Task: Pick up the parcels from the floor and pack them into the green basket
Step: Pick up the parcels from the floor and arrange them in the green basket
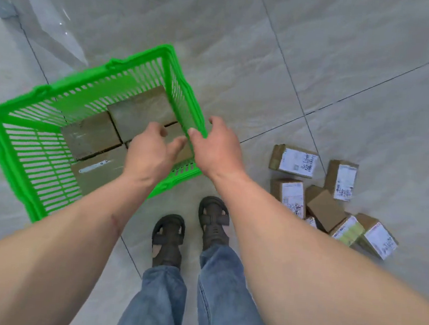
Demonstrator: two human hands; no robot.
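the floor [323, 55] is large glossy tiles, pale grey-beige with soft marbled streaks, split by thin dark grout lines [373, 84]. a bright streak of reflected light [53, 26] lies on the tiles at upper left, beside a grey metal fitting [0, 5] at the edge.

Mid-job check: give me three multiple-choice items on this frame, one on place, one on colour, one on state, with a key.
1. The unpacked cardboard parcels lie on the floor:
A. to the person's right
B. to the person's left
C. behind the basket

2. The slatted plastic basket is:
A. blue
B. green
C. red

3. The two bare hands are:
A. each gripping a parcel
B. resting on the floor
C. open and empty over the basket

Key: 1 A, the pile sits right of the sandalled feet; 2 B, its walls are bright green; 3 C, the left hand and right hand hold nothing.
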